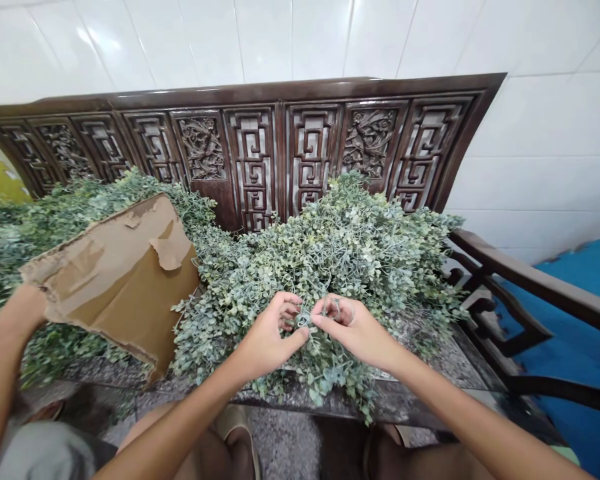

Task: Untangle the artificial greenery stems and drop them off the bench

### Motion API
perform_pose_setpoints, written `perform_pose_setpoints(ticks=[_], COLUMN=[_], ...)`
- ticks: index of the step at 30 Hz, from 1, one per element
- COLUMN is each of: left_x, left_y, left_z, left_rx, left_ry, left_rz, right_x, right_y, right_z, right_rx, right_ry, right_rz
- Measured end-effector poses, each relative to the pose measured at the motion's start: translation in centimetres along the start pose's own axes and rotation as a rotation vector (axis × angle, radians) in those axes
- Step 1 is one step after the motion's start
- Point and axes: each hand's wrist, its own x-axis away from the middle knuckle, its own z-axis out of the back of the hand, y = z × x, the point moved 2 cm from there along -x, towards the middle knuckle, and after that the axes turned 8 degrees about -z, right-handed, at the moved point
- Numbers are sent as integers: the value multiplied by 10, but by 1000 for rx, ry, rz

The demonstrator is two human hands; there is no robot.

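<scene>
Your left hand (266, 331) and right hand (355, 328) are pinching a pale stem (305, 319), fingertips narrow, between them. Leafy greenery (360, 267) is lying heaped in one mass beyond your fingers; left of them, another person's hand (23, 308) is gripping torn cardboard (115, 280).

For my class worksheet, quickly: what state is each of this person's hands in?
Left hand: closed, holding the leafy stems.
Right hand: closed, also holding the leafy stems.

Both hands (266, 332) pinching pale green leafy stems (355, 260)
</scene>
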Motion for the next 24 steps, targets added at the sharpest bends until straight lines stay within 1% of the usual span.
perform_pose_setpoints(ticks=[4,7,10,12,15,20,22,24], left_x=[0,-2,-4,-5,-5,-5,-4,-3], left_y=[2,3,3,2,0,0,0,1], left_z=[1,6,11,13,16,20,20,18], left_rx=[-28,-55,-6,34,20,-87,-87,-57], left_ry=[5,50,103,110,104,138,145,114], left_rz=[48,62,84,107,123,118,104,87], right_x=[0,2,3,3,2,1,1,1], right_y=[-1,0,1,0,-1,1,2,2], right_z=[0,0,2,3,3,0,-1,-1], right_rx=[24,75,112,128,132,129,134,139], right_ry=[-1,-16,49,80,53,16,-3,5], right_rz=[-12,-21,8,18,8,7,6,21])
